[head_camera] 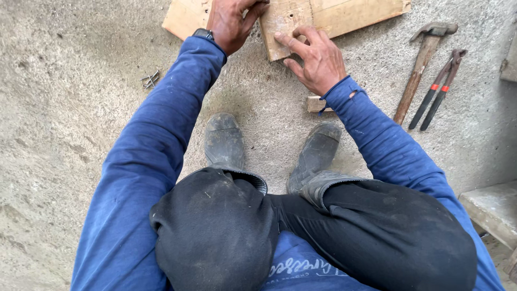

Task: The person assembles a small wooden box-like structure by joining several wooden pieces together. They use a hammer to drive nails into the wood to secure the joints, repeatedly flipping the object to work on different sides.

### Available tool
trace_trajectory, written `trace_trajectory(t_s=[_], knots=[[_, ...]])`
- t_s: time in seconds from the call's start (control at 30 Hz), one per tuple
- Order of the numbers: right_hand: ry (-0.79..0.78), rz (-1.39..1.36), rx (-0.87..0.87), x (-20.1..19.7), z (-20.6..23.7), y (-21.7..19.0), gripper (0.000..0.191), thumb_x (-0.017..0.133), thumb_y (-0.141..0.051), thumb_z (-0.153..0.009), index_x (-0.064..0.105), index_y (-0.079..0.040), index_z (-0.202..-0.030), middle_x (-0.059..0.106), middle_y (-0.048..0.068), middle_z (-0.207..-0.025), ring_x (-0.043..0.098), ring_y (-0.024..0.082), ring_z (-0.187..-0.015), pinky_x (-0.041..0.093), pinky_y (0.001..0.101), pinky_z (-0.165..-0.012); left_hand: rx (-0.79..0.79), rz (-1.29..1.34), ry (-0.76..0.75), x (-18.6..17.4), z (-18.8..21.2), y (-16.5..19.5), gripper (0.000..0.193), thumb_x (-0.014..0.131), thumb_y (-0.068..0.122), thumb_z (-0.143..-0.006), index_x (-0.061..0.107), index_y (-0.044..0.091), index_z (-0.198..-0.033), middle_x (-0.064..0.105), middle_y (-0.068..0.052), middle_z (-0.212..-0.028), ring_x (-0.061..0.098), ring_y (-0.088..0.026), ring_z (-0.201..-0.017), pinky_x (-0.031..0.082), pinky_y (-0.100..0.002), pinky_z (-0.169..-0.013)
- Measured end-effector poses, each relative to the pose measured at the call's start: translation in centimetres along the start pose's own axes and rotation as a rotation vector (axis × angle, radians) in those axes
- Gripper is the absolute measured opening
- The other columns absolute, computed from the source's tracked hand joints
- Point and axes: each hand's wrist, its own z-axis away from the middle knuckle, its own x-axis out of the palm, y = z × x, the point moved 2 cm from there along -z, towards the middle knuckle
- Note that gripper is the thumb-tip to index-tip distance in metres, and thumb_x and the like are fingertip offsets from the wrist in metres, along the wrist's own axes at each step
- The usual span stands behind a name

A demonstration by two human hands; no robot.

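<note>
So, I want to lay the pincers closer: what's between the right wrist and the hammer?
Only bare concrete floor lies between the right hand and the hammer, seen in the head view.
</note>
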Motion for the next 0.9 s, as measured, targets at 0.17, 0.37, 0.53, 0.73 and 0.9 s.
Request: trace_trajectory(t_s=[0.17,0.37,0.53,0.73,0.9], knots=[[0.007,0.001,0.003,-0.2,0.0,0.3,0.056,0.083,-0.027,-0.095,0.064,-0.027,-0.147,0.060,0.009,-0.127,0.061,0.027,-0.104,0.056,0.0407,-0.090,-0.035,-0.016,0.013,-0.1,-0.4,0.1,0.008,0.074,0.015,-0.109,0.072,0.008,-0.113,0.076,-0.010,-0.101,0.074,-0.025,-0.087,0.060,-0.038,-0.080],[0.003,-0.007,0.007,-0.5,-0.3,0.0,0.056,0.083,-0.025,-0.093,0.064,-0.026,-0.146,0.061,0.009,-0.127,0.061,0.028,-0.105,0.055,0.0418,-0.089,-0.032,-0.047,0.057,-0.2,-0.2,0.2,0.011,0.074,0.015,-0.107,0.071,0.007,-0.113,0.075,-0.011,-0.101,0.074,-0.029,-0.089,0.060,-0.040,-0.081],[0.015,-0.013,-0.003,-0.8,-0.6,-0.1,0.058,0.082,-0.024,-0.092,0.062,-0.026,-0.147,0.060,0.010,-0.127,0.062,0.029,-0.106,0.056,0.0418,-0.090,-0.035,-0.128,0.044,-0.2,-0.5,0.5,0.011,0.074,0.013,-0.105,0.071,0.006,-0.113,0.075,-0.012,-0.102,0.071,-0.032,-0.090,0.058,-0.043,-0.079],[0.227,-0.407,0.188,-0.8,4.4,4.2,0.038,0.072,-0.019,-0.107,0.060,-0.010,-0.143,0.061,0.010,-0.138,0.064,0.024,-0.122,0.060,0.0367,-0.100,-0.001,-0.119,0.078,-0.2,-0.3,0.5,0.010,0.074,0.010,-0.103,0.070,0.005,-0.111,0.076,-0.013,-0.107,0.072,-0.032,-0.095,0.060,-0.041,-0.083],[0.408,0.042,0.883,-2.3,16.4,13.6,0.045,0.083,-0.022,-0.095,0.056,-0.001,-0.125,0.058,0.018,-0.122,0.060,0.031,-0.114,0.054,0.0457,-0.097,-0.032,-0.125,0.051,0.5,0.1,-0.1,0.010,0.075,0.011,-0.105,0.073,0.005,-0.113,0.077,-0.013,-0.108,0.074,-0.028,-0.096,0.061,-0.038,-0.086]])
